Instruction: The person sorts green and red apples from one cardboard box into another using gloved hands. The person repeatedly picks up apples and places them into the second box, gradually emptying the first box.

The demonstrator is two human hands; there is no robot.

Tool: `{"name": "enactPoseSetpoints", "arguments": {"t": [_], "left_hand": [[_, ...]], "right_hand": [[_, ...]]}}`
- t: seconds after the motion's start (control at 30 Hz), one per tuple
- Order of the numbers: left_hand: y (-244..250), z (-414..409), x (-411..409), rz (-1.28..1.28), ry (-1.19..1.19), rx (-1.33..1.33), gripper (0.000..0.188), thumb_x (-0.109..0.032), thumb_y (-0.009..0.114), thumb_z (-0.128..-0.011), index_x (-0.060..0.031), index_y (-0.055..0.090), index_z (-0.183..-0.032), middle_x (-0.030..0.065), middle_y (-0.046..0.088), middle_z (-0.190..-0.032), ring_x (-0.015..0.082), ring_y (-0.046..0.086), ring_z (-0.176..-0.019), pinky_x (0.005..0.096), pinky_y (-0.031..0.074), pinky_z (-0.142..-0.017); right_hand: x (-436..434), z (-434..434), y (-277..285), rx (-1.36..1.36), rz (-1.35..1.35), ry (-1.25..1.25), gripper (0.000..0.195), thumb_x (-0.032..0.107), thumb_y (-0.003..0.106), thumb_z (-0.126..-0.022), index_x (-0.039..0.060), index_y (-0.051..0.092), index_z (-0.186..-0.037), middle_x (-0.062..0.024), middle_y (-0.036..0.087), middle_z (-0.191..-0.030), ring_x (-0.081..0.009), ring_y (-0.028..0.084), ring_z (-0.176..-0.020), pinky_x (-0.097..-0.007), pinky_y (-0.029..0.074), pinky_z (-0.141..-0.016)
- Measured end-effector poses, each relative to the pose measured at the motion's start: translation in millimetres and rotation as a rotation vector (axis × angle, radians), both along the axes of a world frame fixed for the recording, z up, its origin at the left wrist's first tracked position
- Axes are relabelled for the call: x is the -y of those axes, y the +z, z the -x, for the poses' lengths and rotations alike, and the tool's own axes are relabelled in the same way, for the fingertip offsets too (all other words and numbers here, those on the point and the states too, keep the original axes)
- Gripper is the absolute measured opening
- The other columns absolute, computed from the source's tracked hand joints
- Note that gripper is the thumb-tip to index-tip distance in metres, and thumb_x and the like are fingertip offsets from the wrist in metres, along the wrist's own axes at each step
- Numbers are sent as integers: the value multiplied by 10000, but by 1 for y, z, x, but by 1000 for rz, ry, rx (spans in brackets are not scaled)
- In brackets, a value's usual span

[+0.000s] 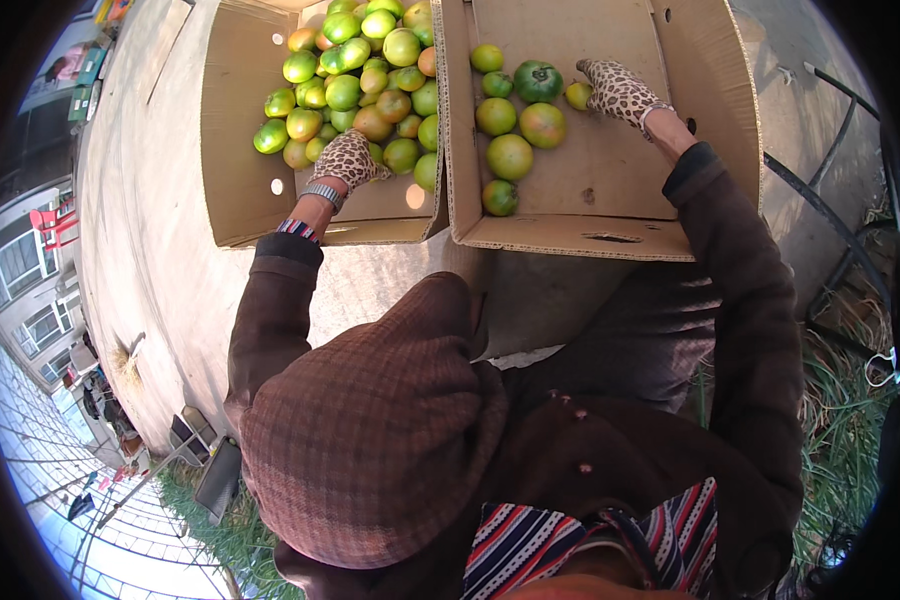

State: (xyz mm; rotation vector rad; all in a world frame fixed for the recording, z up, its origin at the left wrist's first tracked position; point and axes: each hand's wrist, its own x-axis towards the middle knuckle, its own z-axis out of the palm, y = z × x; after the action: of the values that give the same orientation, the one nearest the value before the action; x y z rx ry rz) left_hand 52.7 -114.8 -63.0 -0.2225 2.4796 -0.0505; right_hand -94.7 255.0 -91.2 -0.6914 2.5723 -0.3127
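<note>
My left hand [347, 160], in a leopard-print glove, reaches into the near part of the left cardboard box [241, 127]. It rests against a heap of green and orange-tinged tomatoes [343, 92]; its palm side is hidden, so any grip is unclear. Inside the right cardboard box [615, 180], my right hand [621, 94], gloved alike, has a small yellow-green tomato [578, 95] between its thumb and fingers. Left of it lie several tomatoes along that box's left side, among them a dark green ribbed one [538, 81] and a large orange-tinged one [543, 125].
The boxes stand side by side, walls touching, over a concrete floor [165, 262]. Black metal tubing [825, 199] runs along the right, above green plants [832, 420]. A red chair [54, 225] and a dustpan-like object [219, 476] are at the far left.
</note>
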Motion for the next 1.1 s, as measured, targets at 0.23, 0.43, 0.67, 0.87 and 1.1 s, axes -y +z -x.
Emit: {"name": "enactPoseSetpoints", "arguments": {"t": [0.23,0.43,0.67,0.87,1.1], "left_hand": [[12,2,-1,-34,168,-68,727,-407,806,-587,46,560,-1100,236,632,-1007,327,632,-939,381,513,-817],[76,2,21,-986,690,-309,616,-241,717,-781,88,444,-1225,174,602,-1054,228,654,-832,302,549,-631],[133,-9,-60,-1587,713,-412,653,-172,672,-814,106,340,-1303,177,546,-1157,241,613,-970,332,543,-750],[129,-4,-133,-1165,343,-566,648,-108,719,-784,45,381,-1316,129,539,-1181,186,548,-1057,289,478,-889],[109,36,-50,-1215,673,-951,493,-100,587,-892,78,379,-1301,212,547,-1166,278,630,-971,326,539,-808]], "right_hand": [[2,-6,39,-174,34,23,436,113,635,-753,48,552,-1177,-157,595,-1155,-301,565,-1088,-399,458,-908],[1,-4,89,-172,101,-40,520,250,666,-792,99,514,-1266,-128,611,-1141,-271,566,-1080,-376,449,-920],[63,-77,122,-489,711,221,706,326,721,-733,196,426,-1362,-105,546,-1245,-261,587,-1044,-394,481,-871],[66,-94,127,-609,614,201,749,373,746,-693,218,434,-1356,-115,545,-1221,-308,570,-1071,-412,470,-910],[15,7,64,-253,527,-322,744,504,674,-747,12,464,-1264,-191,594,-1147,-337,584,-1047,-400,455,-909]]}}
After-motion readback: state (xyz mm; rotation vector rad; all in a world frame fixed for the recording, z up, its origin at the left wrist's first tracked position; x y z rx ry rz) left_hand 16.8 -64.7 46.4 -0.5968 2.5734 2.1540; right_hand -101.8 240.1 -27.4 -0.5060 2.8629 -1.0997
